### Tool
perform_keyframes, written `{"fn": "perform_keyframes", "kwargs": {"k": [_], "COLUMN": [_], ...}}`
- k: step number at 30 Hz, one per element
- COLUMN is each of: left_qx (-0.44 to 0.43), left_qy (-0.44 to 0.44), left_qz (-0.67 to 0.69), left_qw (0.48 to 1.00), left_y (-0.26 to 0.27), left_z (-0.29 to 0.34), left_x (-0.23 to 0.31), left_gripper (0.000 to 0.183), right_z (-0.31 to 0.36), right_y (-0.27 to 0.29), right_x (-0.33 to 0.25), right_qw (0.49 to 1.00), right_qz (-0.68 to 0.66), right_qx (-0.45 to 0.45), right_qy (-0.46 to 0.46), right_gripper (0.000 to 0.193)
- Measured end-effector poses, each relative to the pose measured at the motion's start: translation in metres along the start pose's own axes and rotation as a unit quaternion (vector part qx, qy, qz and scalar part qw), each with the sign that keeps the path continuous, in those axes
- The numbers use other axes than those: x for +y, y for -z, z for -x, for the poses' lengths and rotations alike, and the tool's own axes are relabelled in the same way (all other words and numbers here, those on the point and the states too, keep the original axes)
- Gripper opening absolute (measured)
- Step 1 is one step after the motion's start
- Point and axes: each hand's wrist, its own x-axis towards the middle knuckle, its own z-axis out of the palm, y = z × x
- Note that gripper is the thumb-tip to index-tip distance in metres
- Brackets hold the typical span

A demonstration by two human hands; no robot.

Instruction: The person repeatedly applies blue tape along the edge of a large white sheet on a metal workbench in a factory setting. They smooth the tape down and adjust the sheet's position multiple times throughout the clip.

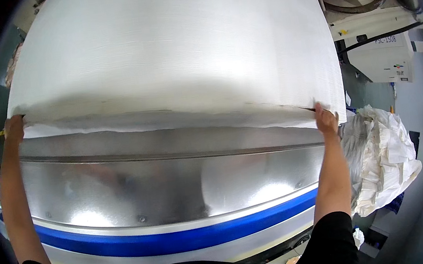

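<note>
A wide white sheet (176, 47), cloth or paper with fine crosswise creases, spreads before me and fills the upper middle. Its near edge is folded into a loose lip that hangs over a shiny metal panel (171, 186). At the left end of this edge, my left hand (14, 128) is closed on the sheet, fingers partly hidden. My right hand (327, 119) grips the same edge at the right end, its fingers bent around the material. Between the hands the edge runs nearly straight, sagging slightly. Both arms are stretched forward.
A blue band (176, 238) runs along the machine's front, close to my body. To the right hangs a big crumpled heap of white material (384, 159). Beyond it stands a white machine cabinet (380, 58). A dark hose (359, 8) curves at the upper right.
</note>
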Motion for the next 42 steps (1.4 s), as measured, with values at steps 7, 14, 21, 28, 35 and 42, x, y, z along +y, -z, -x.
{"fn": "perform_keyframes", "kwargs": {"k": [7,14,21,28,35,42], "left_qx": [-0.061,-0.025,-0.021,0.017,-0.125,-0.383], "left_qy": [0.125,0.072,0.033,-0.023,-0.126,-0.206], "left_qz": [0.293,0.181,0.086,0.061,-0.004,-0.105], "left_qw": [0.946,0.980,0.995,0.998,0.984,0.894], "left_y": [0.022,0.055,0.188,0.185,0.135,0.085], "left_z": [0.021,0.030,0.069,0.142,0.288,0.359], "left_x": [-0.015,0.014,0.030,-0.071,-0.059,0.011], "left_gripper": [0.021,0.023,0.029,0.028,0.019,0.025], "right_z": [-0.032,-0.015,0.012,0.068,0.177,0.257], "right_y": [-0.040,-0.030,0.010,0.046,0.040,0.004], "right_x": [0.101,0.094,0.173,0.226,0.182,0.153], "right_qw": [0.978,0.985,0.993,0.994,0.971,0.928], "right_qz": [-0.130,-0.006,-0.022,-0.072,-0.037,0.090], "right_qx": [-0.156,-0.137,-0.097,-0.085,-0.229,-0.323], "right_qy": [-0.056,-0.104,-0.067,-0.001,0.059,0.164], "right_gripper": [0.038,0.032,0.042,0.039,0.038,0.032]}}
